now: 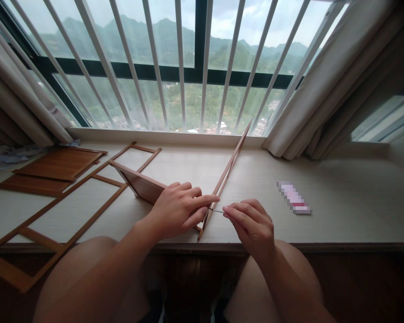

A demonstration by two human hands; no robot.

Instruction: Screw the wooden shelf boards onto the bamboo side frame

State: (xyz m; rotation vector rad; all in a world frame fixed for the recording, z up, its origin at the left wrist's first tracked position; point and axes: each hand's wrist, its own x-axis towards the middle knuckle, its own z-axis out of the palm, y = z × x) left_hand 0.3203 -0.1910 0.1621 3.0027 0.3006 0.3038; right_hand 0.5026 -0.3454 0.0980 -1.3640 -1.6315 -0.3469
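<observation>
My left hand (pixel 180 208) rests on a thin wooden frame (pixel 227 172) that stands on edge on the pale window-side ledge (pixel 340 197). Its fingers are closed against the frame's near end, and a flat wooden panel (pixel 139 184) leans behind it. My right hand (pixel 251 222) is pinched shut on a thin pin-like piece (pixel 217 211), whose tip meets the frame just by my left fingertips. What the small piece is exactly, I cannot make out.
A long open wooden frame (pixel 63 211) lies flat at the left and overhangs the ledge's front edge. Two brown wooden panels (pixel 59 163) lie at the far left. A small pink and white tube (pixel 293 197) lies at the right. Barred window and curtains stand behind.
</observation>
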